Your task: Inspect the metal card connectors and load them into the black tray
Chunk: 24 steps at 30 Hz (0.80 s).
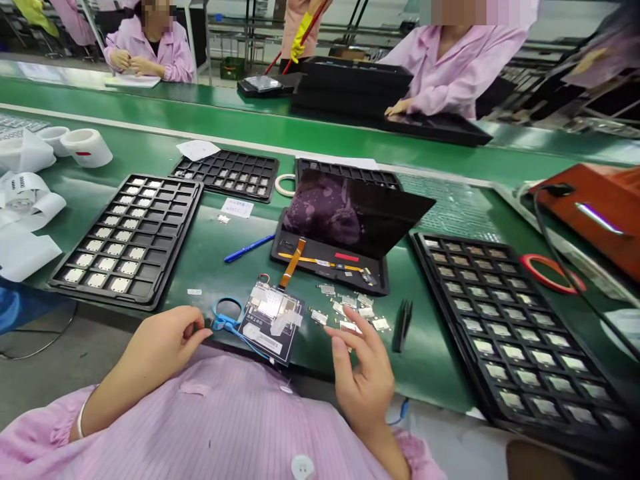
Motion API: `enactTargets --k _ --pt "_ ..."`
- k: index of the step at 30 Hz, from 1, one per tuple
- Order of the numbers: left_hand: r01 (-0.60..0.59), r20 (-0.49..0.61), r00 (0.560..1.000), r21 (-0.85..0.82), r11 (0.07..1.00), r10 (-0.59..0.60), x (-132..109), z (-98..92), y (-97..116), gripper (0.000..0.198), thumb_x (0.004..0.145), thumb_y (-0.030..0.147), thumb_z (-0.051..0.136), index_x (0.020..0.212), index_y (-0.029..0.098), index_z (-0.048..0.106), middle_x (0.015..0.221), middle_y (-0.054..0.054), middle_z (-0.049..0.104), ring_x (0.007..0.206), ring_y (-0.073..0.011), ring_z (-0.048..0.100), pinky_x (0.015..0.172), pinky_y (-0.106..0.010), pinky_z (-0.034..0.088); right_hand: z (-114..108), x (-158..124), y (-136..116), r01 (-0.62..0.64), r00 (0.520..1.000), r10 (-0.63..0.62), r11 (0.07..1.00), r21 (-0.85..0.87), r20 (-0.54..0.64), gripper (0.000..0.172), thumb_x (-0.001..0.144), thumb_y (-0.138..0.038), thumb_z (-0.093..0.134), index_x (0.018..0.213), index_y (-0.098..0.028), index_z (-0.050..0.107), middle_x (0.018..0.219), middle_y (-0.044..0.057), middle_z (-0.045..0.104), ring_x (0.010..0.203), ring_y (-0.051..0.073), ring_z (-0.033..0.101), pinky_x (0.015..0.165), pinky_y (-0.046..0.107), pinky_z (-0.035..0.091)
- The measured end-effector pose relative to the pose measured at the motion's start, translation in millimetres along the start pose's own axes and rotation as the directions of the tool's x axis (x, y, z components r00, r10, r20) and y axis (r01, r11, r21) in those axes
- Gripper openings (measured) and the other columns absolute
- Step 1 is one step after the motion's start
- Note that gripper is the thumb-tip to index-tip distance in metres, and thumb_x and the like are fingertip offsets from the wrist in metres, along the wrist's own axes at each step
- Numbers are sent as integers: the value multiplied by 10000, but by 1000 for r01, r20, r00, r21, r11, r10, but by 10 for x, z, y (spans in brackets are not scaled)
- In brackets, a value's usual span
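Observation:
My left hand (pixel 167 341) rests at the table's near edge with fingers curled in, thumb and forefinger pinched beside a blue strap loop (pixel 226 316). What it pinches is too small to name. A small circuit board (pixel 271 320) lies just right of it, joined by an orange flex cable (pixel 293 263) to a tilted dark display panel (pixel 350 210). My right hand (pixel 361 370) hovers with fingers spread over several small metal parts (pixel 350 310) scattered on the green mat. Black tweezers (pixel 402 325) lie to its right.
Black compartment trays of small parts stand at left (pixel 127 240), back centre (pixel 227 175) and right (pixel 515 333). A blue pen (pixel 249 248), white tape rolls (pixel 86 147), red tape ring (pixel 547 272) and an orange device (pixel 597 217) lie around. People in pink coats work across the belt.

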<state>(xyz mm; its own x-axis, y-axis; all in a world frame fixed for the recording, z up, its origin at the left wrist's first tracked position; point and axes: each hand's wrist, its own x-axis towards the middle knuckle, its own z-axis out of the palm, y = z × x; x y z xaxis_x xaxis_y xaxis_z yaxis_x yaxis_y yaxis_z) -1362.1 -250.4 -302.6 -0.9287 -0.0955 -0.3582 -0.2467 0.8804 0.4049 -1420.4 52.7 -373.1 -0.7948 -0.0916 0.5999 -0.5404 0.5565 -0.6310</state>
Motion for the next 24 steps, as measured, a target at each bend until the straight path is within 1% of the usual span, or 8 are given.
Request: enactTargets --k 3,5,7,9,13,18,20,24 --pt "26 16 1000 6 1000 -26 -39 17 -15 254 952 392 451 863 219 615 751 16 612 688 -173 548 636 -291 334 105 241 -388 -6 964 -38 987 162 265 142 949 -159 546 942 -210 679 1070 54 714 976 169 677 815 287 533" --pt "29 6 1000 -6 1000 -29 -69 23 -32 275 958 408 439 860 220 614 752 16 616 683 -171 544 637 -290 328 294 360 -636 -52 856 -65 976 210 513 141 954 -168 537 913 -204 667 893 21 722 794 146 678 672 251 519" --pt "30 -7 1000 -19 999 -30 -102 32 -57 282 960 415 436 872 221 621 753 14 623 684 -172 546 638 -291 325 540 417 -842 -51 732 -42 992 117 679 107 948 -207 568 893 -191 659 831 17 704 733 160 663 668 277 514" --pt "24 -14 1000 -35 999 -25 -140 43 -91 291 963 413 427 886 222 633 762 7 635 695 -175 555 643 -292 327 787 422 -996 3 656 31 999 -43 754 148 942 -316 611 950 -174 655 911 52 696 804 208 676 705 322 525" --pt "-9 -18 1000 -82 997 7 -216 72 -187 322 966 420 414 908 218 658 749 -4 647 684 -180 564 633 -292 337 1116 377 -1160 129 584 204 932 -338 786 434 905 -514 629 1086 -119 619 1052 143 648 836 284 694 653 363 529" --pt "-57 -77 996 -127 990 47 -251 108 -300 336 970 434 421 958 226 685 757 -10 679 683 -189 602 634 -288 376 1176 338 -1161 145 570 207 927 -346 795 136 950 -256 559 1007 -141 604 1010 135 639 839 256 681 654 329 494" --pt "-66 -86 995 -131 989 55 -243 125 -321 330 971 426 428 975 230 694 767 -10 691 681 -190 617 630 -286 391 1131 342 -1144 86 593 202 947 -311 780 61 927 -219 564 908 -168 591 943 98 635 828 228 653 677 315 476" --pt "-157 -177 977 -197 968 122 -222 152 -283 286 951 379 491 1071 226 701 865 -24 724 735 -190 643 668 -289 439 952 387 -1143 -121 675 140 990 -78 724 123 855 -190 607 764 -198 525 780 13 577 738 168 566 672 285 435"
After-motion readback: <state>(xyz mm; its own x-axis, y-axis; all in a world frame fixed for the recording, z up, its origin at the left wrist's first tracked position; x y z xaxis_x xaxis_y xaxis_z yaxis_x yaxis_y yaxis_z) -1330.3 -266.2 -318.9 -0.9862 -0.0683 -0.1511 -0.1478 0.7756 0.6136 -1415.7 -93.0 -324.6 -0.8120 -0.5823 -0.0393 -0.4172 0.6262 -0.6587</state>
